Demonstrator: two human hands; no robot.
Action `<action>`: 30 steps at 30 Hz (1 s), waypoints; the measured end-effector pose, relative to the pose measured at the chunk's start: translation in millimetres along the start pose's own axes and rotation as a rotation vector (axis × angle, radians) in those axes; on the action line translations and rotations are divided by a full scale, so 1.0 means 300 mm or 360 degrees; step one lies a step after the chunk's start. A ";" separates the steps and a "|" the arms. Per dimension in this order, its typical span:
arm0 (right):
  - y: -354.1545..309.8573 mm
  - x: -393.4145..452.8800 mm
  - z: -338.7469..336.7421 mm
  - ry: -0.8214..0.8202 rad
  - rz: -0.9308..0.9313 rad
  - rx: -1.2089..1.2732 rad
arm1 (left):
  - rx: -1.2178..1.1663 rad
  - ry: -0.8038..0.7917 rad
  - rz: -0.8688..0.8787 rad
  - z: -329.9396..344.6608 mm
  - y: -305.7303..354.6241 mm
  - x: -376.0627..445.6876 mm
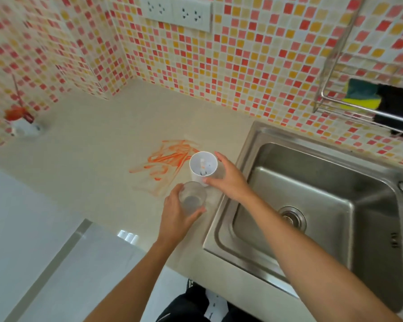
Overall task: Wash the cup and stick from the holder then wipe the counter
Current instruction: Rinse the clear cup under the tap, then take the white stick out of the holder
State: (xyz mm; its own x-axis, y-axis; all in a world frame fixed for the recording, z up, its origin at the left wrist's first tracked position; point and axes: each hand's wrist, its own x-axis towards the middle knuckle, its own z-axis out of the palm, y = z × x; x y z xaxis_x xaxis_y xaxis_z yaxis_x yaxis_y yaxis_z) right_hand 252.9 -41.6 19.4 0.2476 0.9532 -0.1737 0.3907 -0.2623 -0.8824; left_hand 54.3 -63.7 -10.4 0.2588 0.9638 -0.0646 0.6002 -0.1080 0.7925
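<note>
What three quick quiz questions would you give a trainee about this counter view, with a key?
1. True or false: the left hand grips the clear cup.
2. What does the right hand hold? A) sponge B) white holder C) tap
3. Fill in: the orange smear lies on the counter to the ____ of the sink.

Key
1. True.
2. B; a stick stands inside it.
3. Left.
</note>
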 end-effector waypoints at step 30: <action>-0.098 0.007 0.066 0.0116 0.0037 -0.0094 | 0.0595 -0.0460 0.1216 -0.145 0.170 0.498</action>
State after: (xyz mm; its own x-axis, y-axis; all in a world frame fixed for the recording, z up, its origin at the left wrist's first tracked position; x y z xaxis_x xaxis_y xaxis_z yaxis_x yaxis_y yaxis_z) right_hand 224.2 -28.7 36.3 0.3204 0.9337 -0.1599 0.4353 -0.2950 -0.8506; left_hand 90.6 85.5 46.6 0.8386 0.5030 0.2092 0.3805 -0.8156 0.4359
